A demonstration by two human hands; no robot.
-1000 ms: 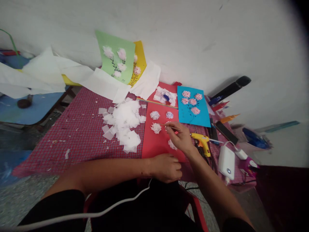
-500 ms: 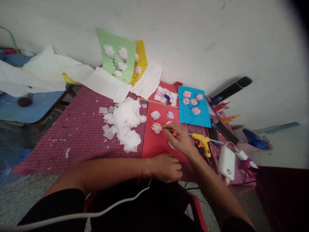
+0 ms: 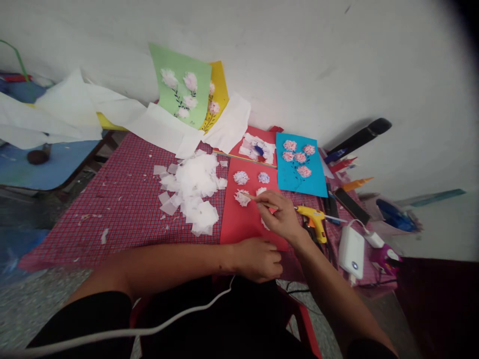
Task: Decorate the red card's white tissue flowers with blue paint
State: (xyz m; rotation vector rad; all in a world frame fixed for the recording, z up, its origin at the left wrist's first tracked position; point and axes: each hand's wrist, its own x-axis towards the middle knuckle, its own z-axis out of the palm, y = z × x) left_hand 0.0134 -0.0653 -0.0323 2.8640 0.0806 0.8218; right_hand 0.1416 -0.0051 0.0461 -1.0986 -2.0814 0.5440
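My right hand (image 3: 277, 212) pinches a thin stick (image 3: 251, 196). Its tip touches or hovers just over a white tissue flower (image 3: 242, 198) on the red paper sheet (image 3: 239, 224). More flowers sit on this sheet: a speckled one (image 3: 241, 178), a bluish-purple one (image 3: 264, 177), and others partly covered by my right hand. My left hand (image 3: 258, 260) is curled into a fist at the sheet's near edge, with no object showing in it. Left of the sheet lies a pile of white tissue squares (image 3: 196, 182).
Behind the sheet is a stained tissue (image 3: 258, 148). A blue card with pink flowers (image 3: 302, 187) lies right of it. A yellow glue gun (image 3: 313, 219) and white power bank (image 3: 352, 252) are at the right. Green (image 3: 157, 65) and yellow cards (image 3: 220, 80) lean on the wall.
My right hand has shifted slightly and changed its angle, and the stick's tan front end now shows more clearly at the same flower. My left hand stays put.
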